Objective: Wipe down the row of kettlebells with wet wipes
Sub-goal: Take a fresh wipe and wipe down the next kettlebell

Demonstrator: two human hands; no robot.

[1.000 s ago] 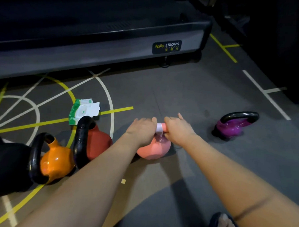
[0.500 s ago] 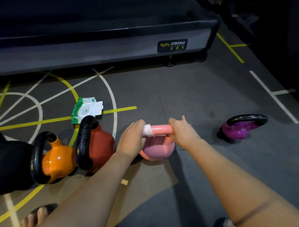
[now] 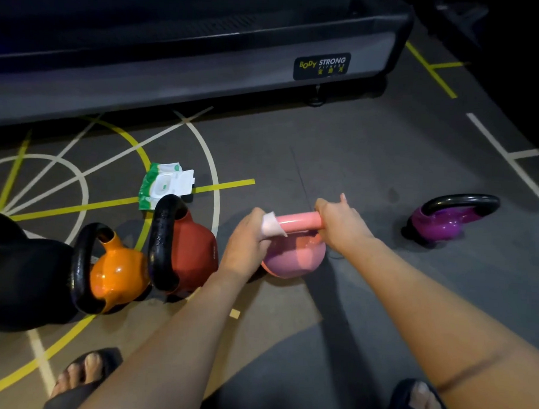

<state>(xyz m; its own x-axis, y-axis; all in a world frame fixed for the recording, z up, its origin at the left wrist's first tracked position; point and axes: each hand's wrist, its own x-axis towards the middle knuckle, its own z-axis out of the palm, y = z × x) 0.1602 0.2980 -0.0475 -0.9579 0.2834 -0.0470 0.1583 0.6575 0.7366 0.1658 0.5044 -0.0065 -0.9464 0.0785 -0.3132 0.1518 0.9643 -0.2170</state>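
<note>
The pink kettlebell (image 3: 293, 258) stands on the floor, with the red kettlebell (image 3: 192, 250) at its 9 o'clock and a tilted purple kettlebell (image 3: 443, 226) at 3 o'clock. The left hand (image 3: 248, 237) clenches a wet wipe (image 3: 272, 226) round the handle's left end, and the right hand (image 3: 338, 222) grips the right end. The dampened handle could slip from that steadying grip and the bell could topple toward the sandalled foot (image 3: 420, 396) at 5 o'clock. The wipes pack (image 3: 164, 184) at 10 o'clock lies with its flap open and white showing inside, so its wipes may dry out.

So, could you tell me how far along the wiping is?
Likely done: the red kettlebell, its handle glistening wet. In hand: the left hand holds a wet wipe on the pink kettlebell, whose handle the right hand grips. Remaining: the purple kettlebell, lying tipped apart.
</note>
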